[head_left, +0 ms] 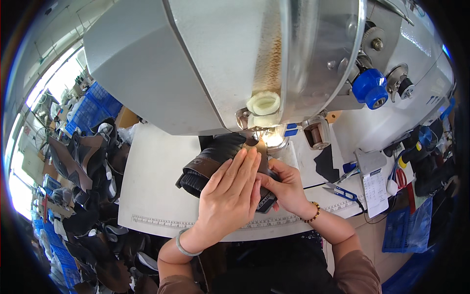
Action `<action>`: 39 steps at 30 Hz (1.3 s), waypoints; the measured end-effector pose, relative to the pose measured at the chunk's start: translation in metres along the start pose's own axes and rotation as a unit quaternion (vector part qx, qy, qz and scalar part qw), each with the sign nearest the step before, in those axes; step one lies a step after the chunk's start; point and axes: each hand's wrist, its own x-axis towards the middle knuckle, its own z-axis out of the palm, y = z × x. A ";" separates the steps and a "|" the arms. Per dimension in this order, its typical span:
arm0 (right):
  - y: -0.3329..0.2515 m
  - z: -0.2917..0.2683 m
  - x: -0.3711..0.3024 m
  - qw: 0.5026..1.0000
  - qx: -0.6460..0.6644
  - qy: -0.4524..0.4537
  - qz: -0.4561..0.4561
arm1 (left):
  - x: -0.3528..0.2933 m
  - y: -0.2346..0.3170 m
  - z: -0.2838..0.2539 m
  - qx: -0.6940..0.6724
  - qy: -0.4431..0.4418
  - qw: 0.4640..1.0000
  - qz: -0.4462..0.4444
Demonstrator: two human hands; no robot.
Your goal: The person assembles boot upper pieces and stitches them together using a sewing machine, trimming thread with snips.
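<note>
A dark brown and black shoe upper [208, 159] lies under the head of a large grey sewing machine [196, 63], beside a bright lamp [272, 138]. My left hand [229, 196] rests on the upper with its fingers stretched out flat, pointing toward the needle area. On the right side, my right hand [288, 187] pinches the edge of the same upper between thumb and fingers. The needle itself is hidden behind the machine head, and part of the upper is covered by my hands.
On the white table [152, 181], a black scrap [325, 164], blue-handled thread snips [342, 192], a paper slip [374, 193] and red-handled scissors [401, 177] lie to the right. Shoe uppers [93, 196] pile up at the left. Blue crates [97, 107] stand on both sides.
</note>
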 end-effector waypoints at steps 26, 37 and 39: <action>-0.002 -0.002 -0.003 0.997 0.050 -0.052 -0.004 | -0.002 -0.021 0.017 -0.124 0.017 0.992 -0.014; -0.024 -0.017 -0.002 0.995 0.042 -0.063 0.062 | -0.015 -0.013 0.025 -0.087 0.016 0.996 0.011; -0.024 -0.027 0.001 0.987 -0.142 0.066 -0.021 | -0.016 -0.012 0.035 -0.059 0.081 0.994 0.041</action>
